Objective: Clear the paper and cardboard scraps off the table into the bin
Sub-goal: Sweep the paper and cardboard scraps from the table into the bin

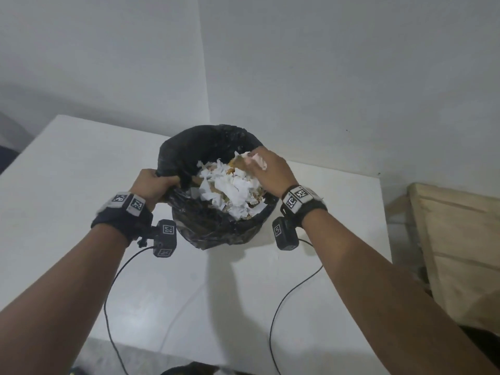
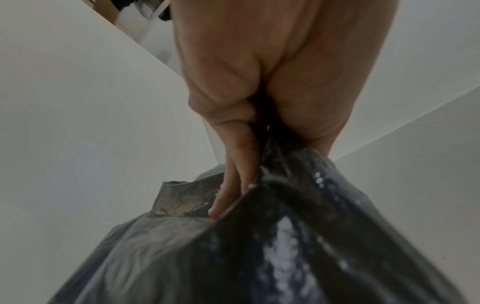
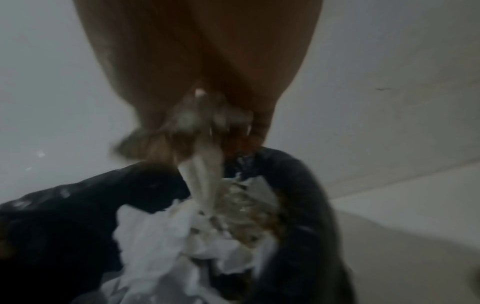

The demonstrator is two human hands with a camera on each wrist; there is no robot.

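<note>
White walls [image 1: 324,63], wooden furniture [image 1: 460,239] at right

No words, brand names or numbers can be read in any of the views. The only signs are black-and-white square code markers [image 1: 295,198], printed on white tags on the band round each wrist, with more on the black camera blocks [image 1: 165,238] under the wrists. They carry a block pattern only, and no letters or digits can be made out on them.

Bin [image 1: 216,234] mouth heaped with scraps [image 1: 232,193] — table [image 1: 67,185] around open.
</note>
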